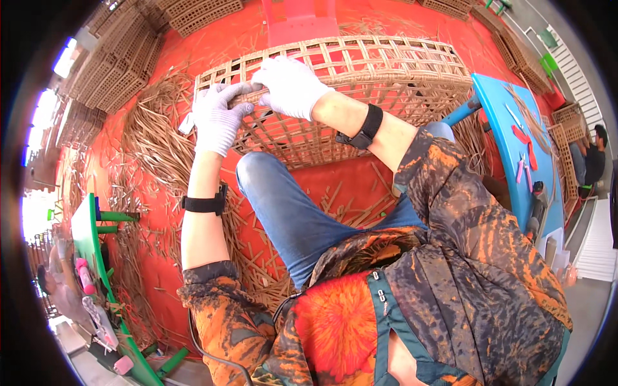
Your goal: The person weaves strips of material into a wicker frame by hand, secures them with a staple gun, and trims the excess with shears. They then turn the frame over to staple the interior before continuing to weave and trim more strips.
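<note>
A long tan woven basket (360,80) with an open lattice lies across in front of my knees. At the left end of its rim my left hand (217,119), in a white glove, closes its fingers on the woven edge. Right beside it my gloved right hand (291,88) bends over the same edge, its fingertips pressed to the rim close to my left fingers. Whether a loose strand is pinched there is hidden by the gloves. Left of the basket, a heap of dry fibre strands (158,128) spreads on the red floor.
A blue table (537,151) at the right bears pink-handled pliers (524,168), a red-handled tool and strands. On the left stands a green table (96,257). Stacked baskets (116,64) fill the back left, and a red stool (299,29) is behind. A person (593,157) sits far right.
</note>
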Demonstrator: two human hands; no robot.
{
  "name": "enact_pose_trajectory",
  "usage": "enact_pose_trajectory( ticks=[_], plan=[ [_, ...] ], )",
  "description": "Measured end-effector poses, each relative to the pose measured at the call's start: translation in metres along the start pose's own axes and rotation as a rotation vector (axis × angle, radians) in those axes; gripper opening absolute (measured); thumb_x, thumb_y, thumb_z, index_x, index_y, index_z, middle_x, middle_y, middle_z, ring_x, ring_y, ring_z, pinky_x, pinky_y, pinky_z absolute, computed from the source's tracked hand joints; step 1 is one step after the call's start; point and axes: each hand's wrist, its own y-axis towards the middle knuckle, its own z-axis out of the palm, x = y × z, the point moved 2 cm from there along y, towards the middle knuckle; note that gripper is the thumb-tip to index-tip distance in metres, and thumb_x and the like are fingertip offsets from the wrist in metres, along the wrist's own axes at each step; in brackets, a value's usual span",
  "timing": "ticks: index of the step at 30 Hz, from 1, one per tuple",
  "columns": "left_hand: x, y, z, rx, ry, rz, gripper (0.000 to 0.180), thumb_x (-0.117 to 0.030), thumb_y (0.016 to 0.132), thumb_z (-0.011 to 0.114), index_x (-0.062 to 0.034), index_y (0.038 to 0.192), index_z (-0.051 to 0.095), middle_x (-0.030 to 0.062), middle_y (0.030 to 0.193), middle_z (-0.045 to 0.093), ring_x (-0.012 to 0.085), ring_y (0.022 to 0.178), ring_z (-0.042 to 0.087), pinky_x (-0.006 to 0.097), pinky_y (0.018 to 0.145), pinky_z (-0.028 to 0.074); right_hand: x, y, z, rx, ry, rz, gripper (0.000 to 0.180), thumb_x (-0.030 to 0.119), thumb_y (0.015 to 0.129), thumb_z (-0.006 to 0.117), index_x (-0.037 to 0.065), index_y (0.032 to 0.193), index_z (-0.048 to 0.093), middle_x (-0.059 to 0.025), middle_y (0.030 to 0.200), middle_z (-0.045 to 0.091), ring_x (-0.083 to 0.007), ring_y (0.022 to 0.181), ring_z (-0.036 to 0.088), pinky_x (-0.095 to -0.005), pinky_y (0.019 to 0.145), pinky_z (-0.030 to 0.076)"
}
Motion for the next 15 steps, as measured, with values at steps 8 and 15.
enact_pose_trajectory(
  ticks=[8,15],
  plan=[
    [0.004,-0.018,-0.002,-0.145,-0.026,0.117,0.032,-0.019,0.068,0.083,-0.0208,0.100,0.078,0.0035,0.089,0.066,0.0245,0.092,0.059,0.037,0.088,0.045,0.001,-0.011,0.008,-0.175,-0.061,-0.199,0.024,0.019,0.082,0.072,0.010,0.102,0.063,-0.0100,0.099,0.061,-0.0301,0.100,0.060,-0.0417,0.090,0.050],
    [0.033,-0.031,-0.037,-0.128,0.074,0.056,0.036,-0.011,0.068,0.081,-0.0127,0.104,0.076,0.0071,0.102,0.068,0.0285,0.105,0.057,0.039,0.096,0.046,0.023,0.001,0.007,-0.142,0.011,-0.122,0.030,0.027,0.084,0.072,0.014,0.110,0.064,-0.0076,0.101,0.061,-0.0276,0.103,0.061,-0.0420,0.089,0.052]
  ],
)
